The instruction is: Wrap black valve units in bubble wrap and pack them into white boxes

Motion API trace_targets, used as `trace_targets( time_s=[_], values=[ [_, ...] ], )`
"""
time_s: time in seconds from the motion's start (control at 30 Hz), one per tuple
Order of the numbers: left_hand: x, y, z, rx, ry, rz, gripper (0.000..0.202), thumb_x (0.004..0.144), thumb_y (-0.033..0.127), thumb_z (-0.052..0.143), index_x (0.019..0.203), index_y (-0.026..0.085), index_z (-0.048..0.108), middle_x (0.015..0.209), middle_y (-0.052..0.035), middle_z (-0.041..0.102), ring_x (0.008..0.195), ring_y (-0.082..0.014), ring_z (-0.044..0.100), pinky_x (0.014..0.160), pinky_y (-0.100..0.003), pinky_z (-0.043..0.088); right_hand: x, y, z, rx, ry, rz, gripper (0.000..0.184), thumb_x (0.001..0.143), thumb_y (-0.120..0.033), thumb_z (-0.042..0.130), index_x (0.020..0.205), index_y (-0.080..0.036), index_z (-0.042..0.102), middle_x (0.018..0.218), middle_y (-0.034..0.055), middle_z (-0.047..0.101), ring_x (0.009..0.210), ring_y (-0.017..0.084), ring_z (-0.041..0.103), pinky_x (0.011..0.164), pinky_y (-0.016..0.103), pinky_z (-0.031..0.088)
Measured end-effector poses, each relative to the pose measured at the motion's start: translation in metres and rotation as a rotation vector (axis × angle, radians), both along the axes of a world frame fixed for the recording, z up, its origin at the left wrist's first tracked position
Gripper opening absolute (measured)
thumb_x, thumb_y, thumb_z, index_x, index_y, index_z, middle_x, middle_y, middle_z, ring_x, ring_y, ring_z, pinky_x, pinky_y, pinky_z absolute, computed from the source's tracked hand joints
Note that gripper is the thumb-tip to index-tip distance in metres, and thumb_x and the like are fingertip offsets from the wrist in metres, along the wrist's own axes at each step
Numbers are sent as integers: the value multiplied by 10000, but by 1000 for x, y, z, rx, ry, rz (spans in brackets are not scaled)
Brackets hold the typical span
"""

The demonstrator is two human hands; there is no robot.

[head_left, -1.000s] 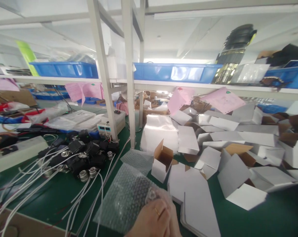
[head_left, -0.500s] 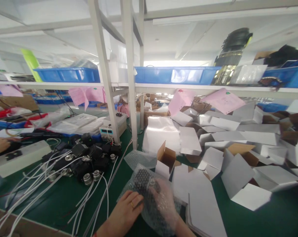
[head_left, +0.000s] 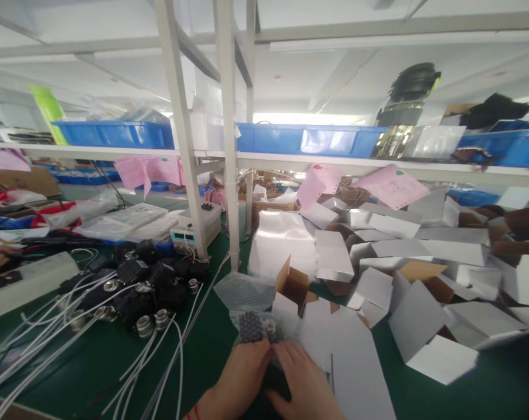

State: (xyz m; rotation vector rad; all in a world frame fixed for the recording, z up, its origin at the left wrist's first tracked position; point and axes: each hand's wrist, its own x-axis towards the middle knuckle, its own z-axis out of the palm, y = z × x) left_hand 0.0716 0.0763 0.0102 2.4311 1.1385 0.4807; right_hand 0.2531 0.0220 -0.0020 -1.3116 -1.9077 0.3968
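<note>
Hands (head_left: 247, 373) at bubble wrap (head_left: 249, 325) edge

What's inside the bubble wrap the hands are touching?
A round, silvery metal fitting shows through the clear plastic bubble wrap; the left hand and right hand hide the rest.

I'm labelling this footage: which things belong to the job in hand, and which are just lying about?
In the job: left hand, right hand, bubble wrap they touch, metal fitting showing through it.

Lying about, untouched by these hands, though some may relate: black units, white boxes, pink papers, blue bins.
</note>
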Motion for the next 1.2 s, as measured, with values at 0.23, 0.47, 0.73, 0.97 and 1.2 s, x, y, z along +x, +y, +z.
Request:
trace_targets(
  time_s=[0.23,0.47,0.73,0.97,1.2],
  values=[
    [-31,-4,35,19,108,46,236,880,76,529,1014,208,672,1007,-64,750,960,-255,692,890,-349,515,-2,42,-37,-149,95,-84,296,948,-218,412,758,-223,639,728,53,710,671,253,681,576,291,423],
    [-38,18,46,78,83,133,392,925,273,635,1313,214,633,1402,-138,606,1333,-339,518,1175,-531,366,-11,44,-37,-134,146,-33,283,894,-232,465,653,-216,612,656,28,689,613,213,654,539,262,390],
    [-21,27,21,-134,-140,154,584,636,259,881,1189,196,705,1213,-122,630,1175,-335,582,1058,-469,479,0,21,-23,196,157,-316,249,993,-271,486,1058,-180,708,1004,133,730,908,334,711,773,449,583],
    [-22,16,23,-366,-468,219,465,713,407,782,1081,130,719,1027,-104,743,967,-281,666,902,-379,546,-2,1,-10,513,-107,-45,673,987,-94,538,1601,-322,381,1510,48,532,1417,320,464,1200,543,371],
    [21,-5,32,-426,-692,227,441,824,463,632,1104,123,648,953,-106,742,855,-258,697,764,-341,585,-36,-5,-15,17,1199,-136,635,927,-414,758,1484,-249,501,1530,110,508,1366,318,525,1087,419,524]
  ],
)
